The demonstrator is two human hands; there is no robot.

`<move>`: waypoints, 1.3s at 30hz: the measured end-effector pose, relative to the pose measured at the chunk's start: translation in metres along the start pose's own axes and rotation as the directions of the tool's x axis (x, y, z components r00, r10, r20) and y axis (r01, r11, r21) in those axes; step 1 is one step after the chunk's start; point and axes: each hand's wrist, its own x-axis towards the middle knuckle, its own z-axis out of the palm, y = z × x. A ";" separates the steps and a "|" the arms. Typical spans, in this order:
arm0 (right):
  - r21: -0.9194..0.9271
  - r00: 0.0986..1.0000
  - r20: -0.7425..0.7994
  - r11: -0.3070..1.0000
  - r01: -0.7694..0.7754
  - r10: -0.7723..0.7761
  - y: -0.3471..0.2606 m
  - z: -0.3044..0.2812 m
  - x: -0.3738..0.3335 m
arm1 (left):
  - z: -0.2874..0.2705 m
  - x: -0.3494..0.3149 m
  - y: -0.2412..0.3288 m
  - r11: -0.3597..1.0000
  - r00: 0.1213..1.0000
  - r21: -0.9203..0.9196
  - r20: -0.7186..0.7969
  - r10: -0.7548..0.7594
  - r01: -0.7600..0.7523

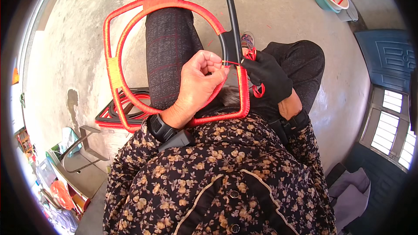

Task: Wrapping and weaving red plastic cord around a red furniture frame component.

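A black frame (233, 13), a rounded square with a ring inside it, rests over my lap. Red cord is wound round most of the ring and the outer bars, with a yellow-orange wrapped band (114, 72) at the left. Bare black shows at the upper right corner and right side. My left hand (201, 76), ungloved, pinches red cord (230, 62) beside the right side of the ring. Across the black joint the cord runs taut to my right hand (269, 75), in a black glove and closed on it. A loose red bundle of cord hangs by the right hand.
More black and red frames (124, 106) lie stacked at my left. Beyond them stands a metal bracket (82, 148). Basins (326, 1) holding a red frame sit at the far right. A blue door (385, 56) and grey cloth (352, 191) are on the right.
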 end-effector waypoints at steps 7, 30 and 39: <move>-0.035 0.999 -0.035 0.999 0.036 -0.037 0.001 0.002 0.000 | -0.001 0.000 0.001 0.996 0.999 0.076 0.017 0.044 -0.045; -0.067 0.998 -0.053 0.998 0.021 -0.025 -0.003 -0.004 -0.027 | -0.012 0.007 0.000 0.917 0.925 -0.193 0.232 -0.302 0.348; 0.614 0.749 -0.279 0.488 0.620 -0.601 0.102 -0.268 -0.104 | -0.009 0.005 0.009 0.882 0.901 -0.226 0.244 -0.359 0.413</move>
